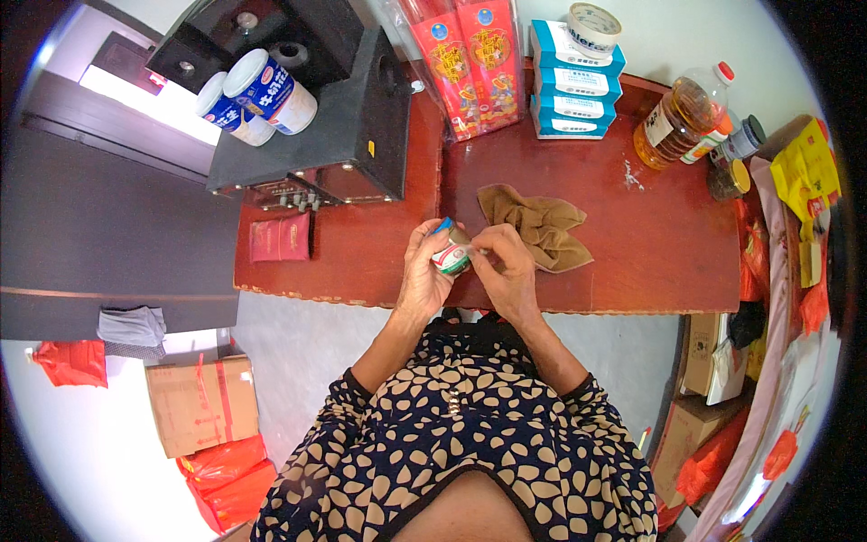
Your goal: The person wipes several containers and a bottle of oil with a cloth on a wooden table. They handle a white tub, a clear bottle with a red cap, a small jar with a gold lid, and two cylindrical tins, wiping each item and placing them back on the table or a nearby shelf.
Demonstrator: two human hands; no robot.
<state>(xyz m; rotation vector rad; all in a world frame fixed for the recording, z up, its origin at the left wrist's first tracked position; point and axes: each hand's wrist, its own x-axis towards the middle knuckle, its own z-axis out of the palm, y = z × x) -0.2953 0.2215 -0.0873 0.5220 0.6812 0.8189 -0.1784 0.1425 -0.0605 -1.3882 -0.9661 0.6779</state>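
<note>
Near the table's front edge, my left hand (425,267) is wrapped around a small jar (461,236) with a blue cap (443,224). The jar is tilted, and a white, red and green label (451,257) wraps its lower part. Pressed against the label's right side are the pinched fingertips of my right hand (504,264); a pale bit of the label edge seems to be between them. A crumpled brown cloth (542,227) lies on the red-brown wooden table (366,264), just beyond my right hand.
A black speaker (305,135) carrying two blue-and-white cans (271,91) stands at left, behind a dark red booklet (280,238). Stacked teal boxes (577,101) hold a tape roll (594,30). White scraps (633,176) lie near an oil bottle (677,125).
</note>
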